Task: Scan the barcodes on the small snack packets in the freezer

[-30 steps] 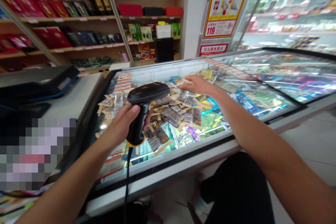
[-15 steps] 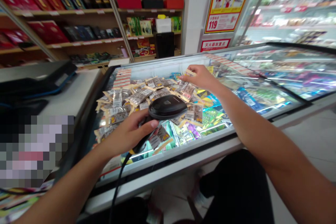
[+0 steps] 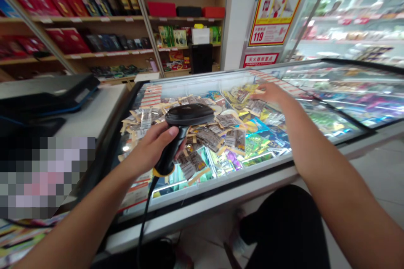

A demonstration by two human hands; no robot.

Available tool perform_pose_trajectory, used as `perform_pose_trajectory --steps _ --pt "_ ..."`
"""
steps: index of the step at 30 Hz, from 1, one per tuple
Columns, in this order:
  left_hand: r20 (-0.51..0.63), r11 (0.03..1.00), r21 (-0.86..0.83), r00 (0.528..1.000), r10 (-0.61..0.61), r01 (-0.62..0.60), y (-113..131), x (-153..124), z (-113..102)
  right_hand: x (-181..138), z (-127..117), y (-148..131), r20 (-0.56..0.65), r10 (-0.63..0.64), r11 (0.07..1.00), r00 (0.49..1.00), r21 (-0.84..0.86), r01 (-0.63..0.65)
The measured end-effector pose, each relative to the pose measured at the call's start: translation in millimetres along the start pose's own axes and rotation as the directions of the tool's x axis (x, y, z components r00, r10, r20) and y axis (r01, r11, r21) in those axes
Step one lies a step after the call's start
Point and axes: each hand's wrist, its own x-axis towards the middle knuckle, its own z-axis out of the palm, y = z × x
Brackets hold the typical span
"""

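My left hand [image 3: 151, 147] is wrapped round the handle of a black barcode scanner [image 3: 184, 124] with a yellow ring at its base and a black cable hanging down. The scanner's head points over a heap of small clear-and-tan snack packets [image 3: 208, 128] spread on the glass lid of a chest freezer [image 3: 221, 178]. My right hand [image 3: 273, 92] reaches to the far right of the heap and rests palm down on the packets there, fingers stretched out but blurred.
A grey counter [image 3: 94, 113] with a dark till device [image 3: 47, 94] stands to the left. Wooden shelves [image 3: 104, 19] of boxed goods line the back. A refrigerated display [image 3: 347, 17] and a yellow poster [image 3: 277, 4] are at the right. A second glass lid [image 3: 347, 92] adjoins.
The scanner was tipped down low over the packets half a second ago and is raised upright again. My right hand has slid to the right along the far edge of the heap.
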Motion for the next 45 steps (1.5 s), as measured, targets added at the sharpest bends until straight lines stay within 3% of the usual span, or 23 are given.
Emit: perform_pose_trajectory --steps 2,4,7,9,11,14,19,27,33,39,45 --pt "-0.028 0.999 -0.041 1.000 0.014 -0.015 -3.2 3.0 -4.4 3.1 -1.1 15.3 0.078 0.084 0.989 0.993 -0.127 -0.073" --pt "-0.045 0.999 -0.051 0.999 0.010 -0.012 -6.6 4.9 -7.7 3.5 -1.7 13.1 0.100 0.102 0.972 0.990 -0.221 -0.078" --pt "-0.040 0.999 -0.044 0.999 0.006 -0.007 -8.4 5.1 -9.5 -3.3 -1.8 -16.0 0.246 -0.109 0.982 0.963 -0.126 0.143" --pt "-0.019 0.999 -0.045 1.000 0.009 -0.010 -7.6 4.1 -9.4 -12.4 -0.3 -42.4 0.423 -0.297 0.947 0.856 0.016 0.321" --pt "-0.002 0.999 -0.046 1.000 0.004 -0.004 -6.1 3.0 -9.4 -22.5 2.7 -65.3 0.566 -0.390 0.899 0.726 0.062 0.434" --pt "0.027 1.000 -0.008 1.000 -0.006 0.006 -4.0 1.5 -10.4 -33.1 6.4 -84.0 0.633 -0.430 0.864 0.644 0.080 0.497" --pt "0.145 0.985 0.160 0.989 0.042 -0.065 -1.0 -0.2 -12.9 -44.2 -6.2 -94.5 0.523 -0.518 0.837 0.677 0.145 0.528" --pt "0.177 0.918 0.380 0.983 0.044 -0.110 3.5 -1.3 -7.1 -68.5 -23.0 -122.7 0.330 -0.546 0.828 0.770 0.073 0.556" --pt "0.212 0.882 0.443 0.975 0.070 -0.160 5.2 -1.0 -3.8 -65.9 -20.3 -120.4 0.329 -0.563 0.816 0.758 0.077 0.573" --pt "0.203 0.882 0.456 0.979 0.023 -0.115 10.5 -1.4 -1.3 -64.5 -20.5 -117.1 0.319 -0.558 0.821 0.766 0.081 0.565" --pt "0.224 0.880 0.451 0.973 0.048 -0.147 9.1 -1.7 -3.4 -61.7 -20.5 -113.1 0.312 -0.563 0.818 0.765 0.079 0.570"
